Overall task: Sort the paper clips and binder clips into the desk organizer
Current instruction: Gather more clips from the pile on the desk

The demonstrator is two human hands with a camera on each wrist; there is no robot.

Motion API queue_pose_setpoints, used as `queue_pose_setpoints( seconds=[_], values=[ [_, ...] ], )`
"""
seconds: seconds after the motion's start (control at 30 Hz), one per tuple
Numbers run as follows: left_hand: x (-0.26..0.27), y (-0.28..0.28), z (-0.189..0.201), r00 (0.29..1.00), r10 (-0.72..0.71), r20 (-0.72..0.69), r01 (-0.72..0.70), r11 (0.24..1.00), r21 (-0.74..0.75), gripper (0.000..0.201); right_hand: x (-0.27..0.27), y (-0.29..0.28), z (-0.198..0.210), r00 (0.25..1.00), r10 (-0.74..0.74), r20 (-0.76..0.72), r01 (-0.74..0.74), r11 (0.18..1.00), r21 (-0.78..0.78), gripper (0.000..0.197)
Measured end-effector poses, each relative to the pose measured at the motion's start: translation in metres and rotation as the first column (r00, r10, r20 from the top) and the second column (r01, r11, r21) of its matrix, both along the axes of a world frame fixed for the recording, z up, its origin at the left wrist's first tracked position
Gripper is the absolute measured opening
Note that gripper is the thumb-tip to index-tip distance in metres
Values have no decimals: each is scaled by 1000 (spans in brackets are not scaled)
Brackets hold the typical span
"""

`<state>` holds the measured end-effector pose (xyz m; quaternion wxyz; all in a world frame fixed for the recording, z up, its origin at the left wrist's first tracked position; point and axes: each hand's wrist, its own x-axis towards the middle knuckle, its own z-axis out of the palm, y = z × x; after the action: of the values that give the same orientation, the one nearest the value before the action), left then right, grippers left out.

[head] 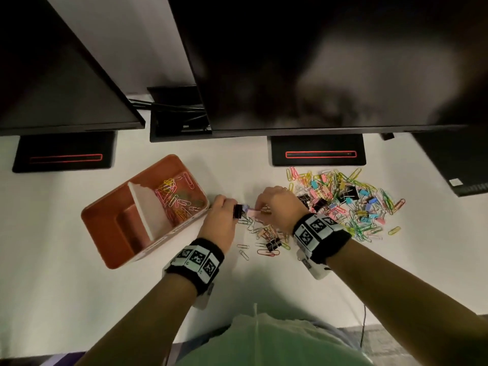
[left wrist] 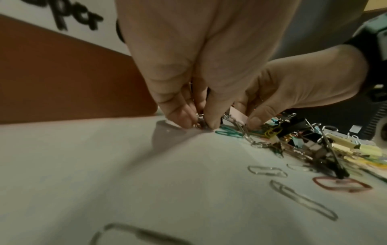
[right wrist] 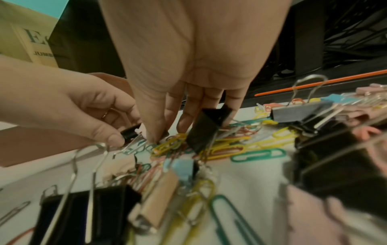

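An orange desk organizer [head: 105, 228] stands left of centre; its far compartment holds several coloured paper clips [head: 177, 199]. Just right of it, my left hand [head: 231, 210] pinches a small black binder clip [head: 238, 210], also seen in the right wrist view as the black binder clip [right wrist: 130, 132]. My right hand [head: 260, 209] meets it from the right, fingertips curled on a pink binder clip [head: 254, 213] that touches the black one. In the left wrist view my left hand [left wrist: 199, 122] grips metal wire handles low over the desk. My right hand [right wrist: 161, 136] points its fingertips down into loose clips.
A large mixed pile of paper clips and binder clips [head: 343, 199] spreads to the right. A smaller scatter [head: 266, 236] lies under my hands. Two monitors hang over the back of the white desk [head: 79, 286], on black bases [head: 318, 150]. A laptop [head: 459, 165] sits far right.
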<state>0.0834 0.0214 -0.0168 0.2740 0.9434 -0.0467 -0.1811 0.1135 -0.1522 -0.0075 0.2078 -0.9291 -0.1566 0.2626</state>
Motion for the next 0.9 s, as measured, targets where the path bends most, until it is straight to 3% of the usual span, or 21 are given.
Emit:
queue_pose_setpoints(
  seconds=[0.13, 0.27, 0.4, 0.57, 0.73, 0.9],
  values=[
    [5, -9, 7, 995, 90, 49, -85, 991, -105, 43, 4, -12, 0, 998, -42, 37, 41, 999, 27, 11],
    [3, -13, 9, 991, 128, 34, -123, 986, -111, 63, 7, -18, 3, 999, -49, 16, 49, 999, 5, 41],
    [-19, -6, 5, 990, 140, -24, -141, 989, -38, 61, 0, -18, 1, 999, 11, -39, -15, 995, -102, 59],
    [-24, -9, -7, 993, 117, -30, -116, 993, 6, 55, -2, -6, -1, 1000, 20, 17, -17, 985, -170, 51],
    [-12, -17, -18, 993, 109, 34, -107, 993, -58, 33, 7, -6, -3, 1000, -21, -20, 17, 989, -145, 26],
    [-7, -14, -23, 995, 77, 62, -70, 993, -97, 12, 11, -11, -4, 998, -25, -64, 15, 988, -156, 19]
  ],
)
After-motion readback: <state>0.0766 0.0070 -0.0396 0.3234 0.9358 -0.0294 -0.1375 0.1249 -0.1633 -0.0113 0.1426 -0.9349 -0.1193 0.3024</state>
